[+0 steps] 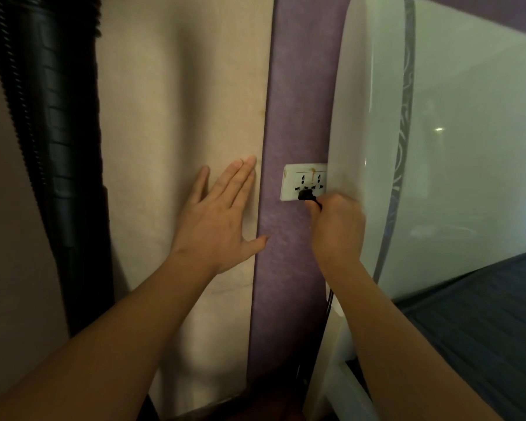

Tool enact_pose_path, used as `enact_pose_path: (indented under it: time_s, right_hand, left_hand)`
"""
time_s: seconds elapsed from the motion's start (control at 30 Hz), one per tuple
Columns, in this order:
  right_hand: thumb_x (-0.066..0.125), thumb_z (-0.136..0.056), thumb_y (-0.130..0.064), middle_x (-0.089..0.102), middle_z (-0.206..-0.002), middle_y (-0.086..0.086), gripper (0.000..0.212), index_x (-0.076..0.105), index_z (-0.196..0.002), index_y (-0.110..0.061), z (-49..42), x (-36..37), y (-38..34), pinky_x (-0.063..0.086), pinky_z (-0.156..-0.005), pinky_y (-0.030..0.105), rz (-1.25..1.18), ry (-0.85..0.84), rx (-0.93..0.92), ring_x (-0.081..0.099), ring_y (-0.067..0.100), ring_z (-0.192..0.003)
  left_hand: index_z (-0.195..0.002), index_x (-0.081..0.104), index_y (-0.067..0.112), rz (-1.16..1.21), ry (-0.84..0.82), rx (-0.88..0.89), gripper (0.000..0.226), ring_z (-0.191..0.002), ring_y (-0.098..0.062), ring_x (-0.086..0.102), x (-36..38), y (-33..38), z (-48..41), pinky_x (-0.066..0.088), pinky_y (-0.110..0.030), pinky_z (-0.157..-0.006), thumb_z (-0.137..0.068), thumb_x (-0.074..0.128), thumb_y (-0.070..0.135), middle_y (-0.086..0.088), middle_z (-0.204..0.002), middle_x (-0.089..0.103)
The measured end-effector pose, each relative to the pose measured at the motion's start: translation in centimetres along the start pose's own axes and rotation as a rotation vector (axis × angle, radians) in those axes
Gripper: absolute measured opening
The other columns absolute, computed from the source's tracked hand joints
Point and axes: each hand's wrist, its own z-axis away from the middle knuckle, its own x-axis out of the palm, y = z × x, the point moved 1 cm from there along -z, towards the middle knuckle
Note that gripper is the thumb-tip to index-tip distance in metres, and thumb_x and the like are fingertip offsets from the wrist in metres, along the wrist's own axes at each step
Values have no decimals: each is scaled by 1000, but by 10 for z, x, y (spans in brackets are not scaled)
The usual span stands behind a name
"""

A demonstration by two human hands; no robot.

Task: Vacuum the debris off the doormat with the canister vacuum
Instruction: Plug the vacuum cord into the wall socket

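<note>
A white double wall socket (301,181) sits on a purple wall strip. My right hand (336,226) grips a black plug (306,195) at the socket's lower edge, and its black cord (329,302) drops down behind my wrist. My left hand (219,220) lies flat with spread fingers against the beige wall panel (179,117) to the left of the socket. At the far left hangs the vacuum's black ribbed hose and tube (55,132). The doormat and the canister are out of sight.
A glossy white headboard (377,117) with a grey pattern stands close to the right of the socket and partly covers its edge. A dark grey bed cover (483,329) lies at the lower right.
</note>
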Motion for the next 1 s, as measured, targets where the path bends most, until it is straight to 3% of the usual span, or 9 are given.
enact_pose_path:
  time_s: [0.27,0.47,0.67,0.83,1.0]
  right_hand:
    - [63,-99,-28,72,-90,11,26,74,-96,-4,-1,-3,-7,44,-64,31,66,6,26,66,25,-78]
    - [62,-101,-25,71,-90,13,28,72,-90,-1,-4,-1,-6,36,-65,30,47,-26,0,50,18,-71]
    - [62,-100,-23,72,-90,13,26,75,-93,-2,-4,2,-7,36,-64,28,5,38,-7,55,18,-71]
    - [63,-100,-25,73,-88,13,27,75,-95,-2,-4,4,-10,51,-66,36,-53,48,29,67,26,-75]
    - [59,-102,-26,73,-82,13,30,73,-91,-2,1,9,-11,48,-63,32,-67,20,60,65,22,-70]
  left_hand:
    - [-160,7,12,4,-6,5,104,-154,-13,-1,-1,-2,1,6,-50,-124,-84,29,79,1,-168,-3]
    - [-160,11,10,-3,9,9,103,-154,-14,2,-1,-2,1,5,-50,-124,-85,33,78,1,-168,0]
    - [-160,12,10,2,19,7,104,-154,-14,3,1,-1,2,6,-50,-124,-85,39,77,0,-168,2]
    - [-160,14,9,-1,29,2,103,-154,-15,4,1,-1,1,8,-51,-124,-85,39,76,-1,-168,3]
    - [-159,13,8,-9,29,8,100,-154,-16,3,3,-1,1,9,-53,-123,-88,35,74,-2,-168,2]
